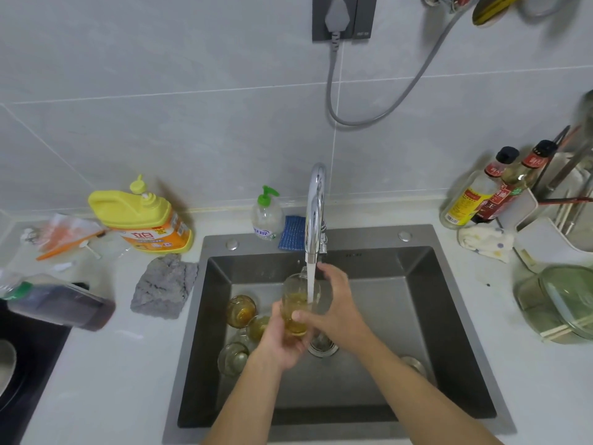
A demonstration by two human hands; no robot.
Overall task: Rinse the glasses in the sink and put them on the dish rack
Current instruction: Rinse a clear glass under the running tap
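Over the dark steel sink [417, 316] I hold one clear glass [296, 300] with yellowish liquid in it under the running tap [316, 213]. My left hand [282, 338] grips its base from below. My right hand [333, 303] wraps round its side, thumb across the front. Water streams into the glass. Three more glasses lie at the sink's left: an amber one [240, 311], a second [258, 327] partly behind my left hand, and a clear one [232, 358] nearest me.
A white dish rack [545, 232] with utensils stands at the right, sauce bottles [481, 194] beside it and a glass lid [564, 300] in front. Yellow detergent [144, 216], a grey cloth [163, 285] and a lying bottle [61, 303] are on the left counter. A blue sponge [292, 232] leans behind the tap.
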